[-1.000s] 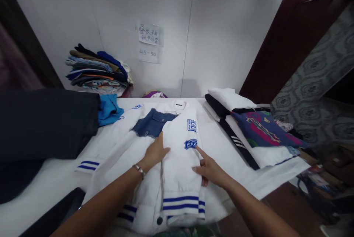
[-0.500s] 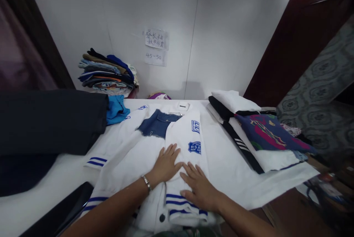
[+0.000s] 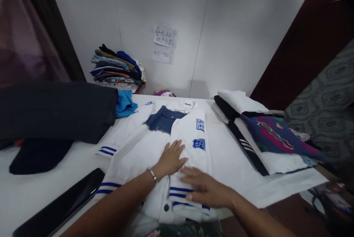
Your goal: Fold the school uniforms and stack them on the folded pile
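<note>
A white jacket point(image 3: 141, 155) with blue-striped cuffs, blue badges and a denim patch lies spread on the table in front of me. One sleeve point(image 3: 190, 159) is folded in along its right side, with the striped cuff toward me. My left hand point(image 3: 172, 157) lies flat on the jacket front beside that sleeve, fingers stretched out. Just right of it, my right hand point(image 3: 204, 187) is over the sleeve above the cuff, fingers apart and slightly blurred; whether it touches the cloth I cannot tell. Neither hand grips anything.
Folded clothes point(image 3: 276, 130) are piled at the table's right edge. A stack of folded garments point(image 3: 118, 67) stands at the back left. Dark cloth point(image 3: 55, 111), a blue cloth point(image 3: 126, 103) and a long black glossy object point(image 3: 63, 200) lie left. Paper notes point(image 3: 163, 45) hang on the wall.
My right hand has shifted slightly downward toward the cuff, its fingers lifting or bending. My left hand stays flat on the jacket. The whole view has swung a little left.
</note>
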The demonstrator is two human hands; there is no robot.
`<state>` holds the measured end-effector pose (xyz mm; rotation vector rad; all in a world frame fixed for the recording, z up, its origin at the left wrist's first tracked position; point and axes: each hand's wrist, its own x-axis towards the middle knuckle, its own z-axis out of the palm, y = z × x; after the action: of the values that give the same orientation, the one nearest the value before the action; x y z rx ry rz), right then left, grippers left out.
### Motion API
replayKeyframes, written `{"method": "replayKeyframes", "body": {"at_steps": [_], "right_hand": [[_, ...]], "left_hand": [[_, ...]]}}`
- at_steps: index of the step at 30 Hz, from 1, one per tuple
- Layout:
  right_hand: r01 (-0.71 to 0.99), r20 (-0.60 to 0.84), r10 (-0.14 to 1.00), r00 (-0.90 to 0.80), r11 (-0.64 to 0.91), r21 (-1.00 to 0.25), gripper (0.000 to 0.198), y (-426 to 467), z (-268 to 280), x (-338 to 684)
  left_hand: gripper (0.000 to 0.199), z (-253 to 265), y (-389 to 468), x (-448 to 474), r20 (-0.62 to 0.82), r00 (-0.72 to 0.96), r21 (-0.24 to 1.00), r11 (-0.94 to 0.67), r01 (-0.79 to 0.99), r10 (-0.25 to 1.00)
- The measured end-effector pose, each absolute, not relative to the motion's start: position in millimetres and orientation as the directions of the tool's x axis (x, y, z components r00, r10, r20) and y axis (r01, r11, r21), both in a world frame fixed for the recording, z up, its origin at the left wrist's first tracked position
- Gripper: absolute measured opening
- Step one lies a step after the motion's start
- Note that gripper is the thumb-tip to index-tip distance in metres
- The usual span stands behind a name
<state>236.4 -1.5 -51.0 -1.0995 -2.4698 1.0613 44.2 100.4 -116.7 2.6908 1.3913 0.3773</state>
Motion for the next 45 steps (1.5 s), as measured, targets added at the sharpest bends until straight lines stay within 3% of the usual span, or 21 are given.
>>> {"method": "replayKeyframes", "body": {"at_steps": [4,7,10,14,18,24,27,31,34,38,45], "right_hand": [[0.575,0.245,0.841,-0.483,0.516,-0.636,0.055,52,-45,243],[0.703,0.305,0.900,-0.313,0.435,-0.563,0.059,108,-45,238],[0.856,0.254,0.955,-0.156,0.259,-0.448,0.066,160,-53,230],[0.968,0.017,1.000,-0.006,0.011,-0.252,0.068,195,-81,226],[0.993,-0.028,1.000,0.005,-0.008,-0.118,0.066,200,-113,230],[0.996,0.026,0.999,-0.021,0.024,-0.081,0.064,201,-125,236],[0.997,0.036,0.999,-0.021,0.024,-0.072,0.063,202,-127,237],[0.998,0.050,0.998,-0.028,0.031,-0.059,0.062,204,-130,239],[0.997,0.038,0.999,-0.026,0.029,-0.066,0.063,205,-132,239],[0.996,0.022,0.999,-0.025,0.027,-0.084,0.064,207,-133,239],[0.994,0.015,1.000,-0.012,0.014,-0.109,0.063,205,-130,238]], "left_hand": [[0.061,-112,99,45,0.145,0.548,0.242,-0.566,0.788,0.824],[0.061,-110,98,46,0.146,0.539,0.263,-0.557,0.787,0.830],[0.062,-111,97,46,0.149,0.542,0.267,-0.562,0.783,0.827],[0.065,-116,97,44,0.141,0.544,0.277,-0.560,0.781,0.827],[0.066,-118,95,44,0.149,0.542,0.299,-0.560,0.772,0.827],[0.061,-91,97,43,0.103,0.517,0.406,-0.511,0.758,0.850],[0.053,-59,115,21,0.128,0.386,0.435,-0.402,0.806,0.913],[0.044,-24,147,-46,0.084,0.029,0.311,-0.054,0.949,0.996],[0.041,-22,161,-97,0.020,-0.124,0.228,0.117,0.967,0.992],[0.039,-43,162,-132,-0.103,-0.175,0.155,0.190,0.969,0.979],[0.052,-59,158,-133,-0.097,-0.220,0.107,0.230,0.967,0.971]]}}
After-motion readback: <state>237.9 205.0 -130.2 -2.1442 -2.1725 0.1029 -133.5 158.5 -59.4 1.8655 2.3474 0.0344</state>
